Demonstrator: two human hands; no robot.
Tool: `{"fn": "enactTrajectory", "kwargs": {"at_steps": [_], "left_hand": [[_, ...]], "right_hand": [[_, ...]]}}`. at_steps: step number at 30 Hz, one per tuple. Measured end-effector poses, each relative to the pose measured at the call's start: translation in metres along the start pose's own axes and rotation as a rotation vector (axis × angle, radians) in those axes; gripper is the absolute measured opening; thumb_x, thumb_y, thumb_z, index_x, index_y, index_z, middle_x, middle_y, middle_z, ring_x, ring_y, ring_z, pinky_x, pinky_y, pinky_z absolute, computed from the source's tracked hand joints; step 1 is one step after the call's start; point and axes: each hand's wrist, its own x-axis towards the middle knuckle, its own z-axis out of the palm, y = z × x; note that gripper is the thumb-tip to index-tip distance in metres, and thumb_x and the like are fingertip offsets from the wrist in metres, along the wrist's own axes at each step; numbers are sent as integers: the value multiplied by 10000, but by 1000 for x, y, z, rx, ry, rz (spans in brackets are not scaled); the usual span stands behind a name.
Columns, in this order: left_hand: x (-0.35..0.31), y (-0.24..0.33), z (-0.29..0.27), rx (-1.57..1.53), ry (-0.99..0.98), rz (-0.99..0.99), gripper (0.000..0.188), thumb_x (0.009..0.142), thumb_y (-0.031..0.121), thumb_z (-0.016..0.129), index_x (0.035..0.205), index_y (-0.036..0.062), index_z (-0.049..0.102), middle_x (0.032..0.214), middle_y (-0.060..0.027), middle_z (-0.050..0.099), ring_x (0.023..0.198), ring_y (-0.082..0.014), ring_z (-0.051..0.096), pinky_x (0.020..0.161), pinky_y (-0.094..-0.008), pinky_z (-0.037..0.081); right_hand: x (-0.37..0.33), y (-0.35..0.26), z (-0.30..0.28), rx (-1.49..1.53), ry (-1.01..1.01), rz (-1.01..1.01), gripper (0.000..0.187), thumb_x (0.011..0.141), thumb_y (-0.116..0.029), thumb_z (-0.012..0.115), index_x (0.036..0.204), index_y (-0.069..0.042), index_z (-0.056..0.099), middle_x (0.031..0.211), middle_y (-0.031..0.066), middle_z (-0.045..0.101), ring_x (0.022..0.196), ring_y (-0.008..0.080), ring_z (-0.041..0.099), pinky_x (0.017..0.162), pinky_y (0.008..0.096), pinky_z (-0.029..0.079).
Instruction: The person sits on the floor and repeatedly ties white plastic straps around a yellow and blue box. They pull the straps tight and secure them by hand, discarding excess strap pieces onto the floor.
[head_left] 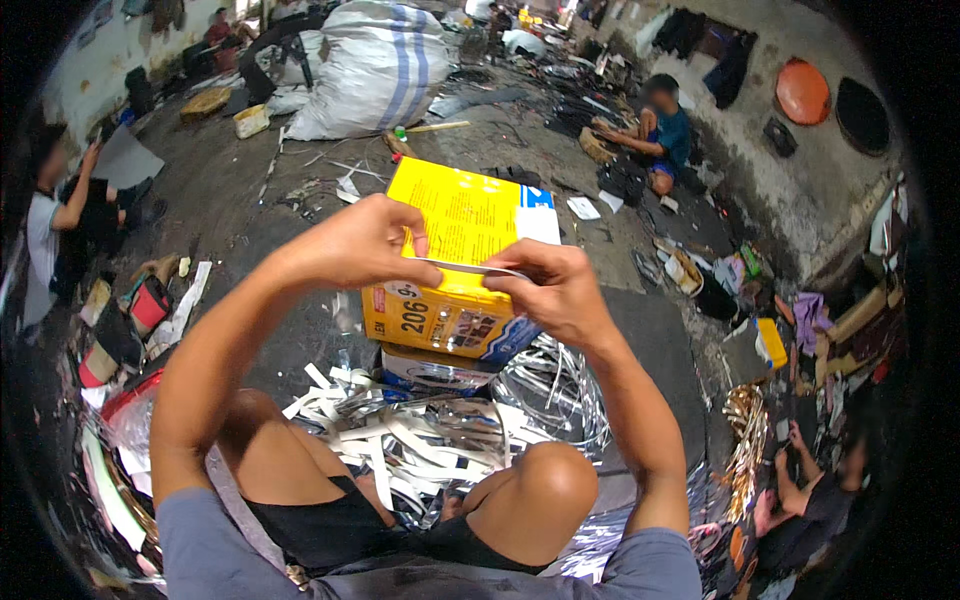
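In front of me stands a yellow cardboard box [465, 215] with blue and white patches, resting on a second, blue-and-white box [435, 372]. Over its near top edge I hold a thin, narrow white strip [470, 267] stretched between my two hands. My left hand [375, 240] is closed in a pinch at the strip's left end. My right hand [550, 285] pinches it at the right, with fingertips close to the box. What the strip is made of cannot be seen. Many loose white and silvery strips [400, 430] lie heaped on the floor between my knees and the boxes.
A big white sack with blue stripes [375, 70] stands beyond the boxes. People sit at the left [55, 215], far right [665, 135] and near right [820, 495]. Scraps litter the floor; a gold strip bundle [745, 440] lies at my right.
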Motion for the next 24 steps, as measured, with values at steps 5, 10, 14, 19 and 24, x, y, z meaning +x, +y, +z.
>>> {"fn": "enactTrajectory", "kwargs": {"at_steps": [5, 10, 14, 19, 24], "left_hand": [[-31, -70, -67, -202, 62, -129, 289, 858, 292, 815, 961, 45, 705, 710, 41, 608, 640, -86, 557, 550, -284, 429], [-25, -128, -106, -107, -10, -462, 245, 852, 291, 797, 914, 59, 748, 670, 2, 644, 639, -127, 619, 581, -330, 509], [11, -127, -89, 1044, 196, -417, 189, 800, 218, 763, 901, 59, 784, 863, -136, 711, 816, -246, 701, 713, -403, 551], [104, -42, 12, 566, 608, 311, 565, 771, 83, 767, 1321, 51, 643, 1260, -182, 638, 1149, -337, 631, 949, -432, 538], [141, 5, 102, -144, 202, 255, 358, 831, 76, 716, 1172, 11, 630, 953, -168, 706, 822, -282, 693, 772, -392, 566]], "right_hand": [[7, 15, -70, -87, 18, 202, 240, 974, -279, 724, 1027, -50, 776, 862, 19, 750, 733, 77, 669, 603, 269, 521], [26, 38, -85, -221, 15, 309, 266, 979, -288, 713, 996, -29, 769, 842, 22, 744, 729, 90, 664, 593, 283, 513], [36, 45, -75, -415, 48, 269, 245, 966, -246, 718, 993, -10, 775, 799, 44, 733, 672, 108, 638, 596, 301, 500], [40, 45, -60, -633, 112, 135, 281, 841, -224, 772, 1015, -3, 772, 876, 185, 758, 777, 295, 727, 753, 388, 559], [28, 52, -53, -591, 316, 62, 326, 789, -208, 841, 1038, -45, 709, 880, 146, 749, 768, 282, 724, 720, 389, 555]]}}
